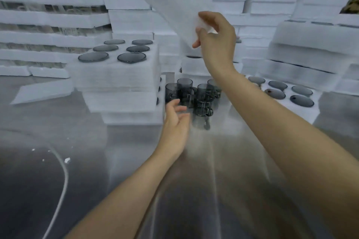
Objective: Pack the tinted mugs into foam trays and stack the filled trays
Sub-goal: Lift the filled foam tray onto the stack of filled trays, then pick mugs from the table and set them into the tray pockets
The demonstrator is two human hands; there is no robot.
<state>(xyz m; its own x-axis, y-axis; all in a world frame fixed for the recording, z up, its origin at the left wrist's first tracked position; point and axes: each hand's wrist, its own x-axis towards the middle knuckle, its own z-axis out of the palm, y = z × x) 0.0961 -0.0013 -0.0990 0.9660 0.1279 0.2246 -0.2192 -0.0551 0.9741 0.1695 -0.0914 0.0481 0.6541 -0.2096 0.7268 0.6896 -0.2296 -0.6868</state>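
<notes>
Mugs point(194, 93), smoky and loose, stand clustered on the table point(213, 161) between a stack of filled trays point(116, 75) on my left and another filled tray point(272, 108) on my right. I judge I'm starting a fresh tray. My right grip point(215, 39), raised high on a bent wrist, pinches the lower edge of a foam slab point(171, 0) tilted overhead. Next it must come down flat beside the mugs. My left grip point(175, 120) is released, fingers relaxed, close by the nearest mug; blur hides any touch.
</notes>
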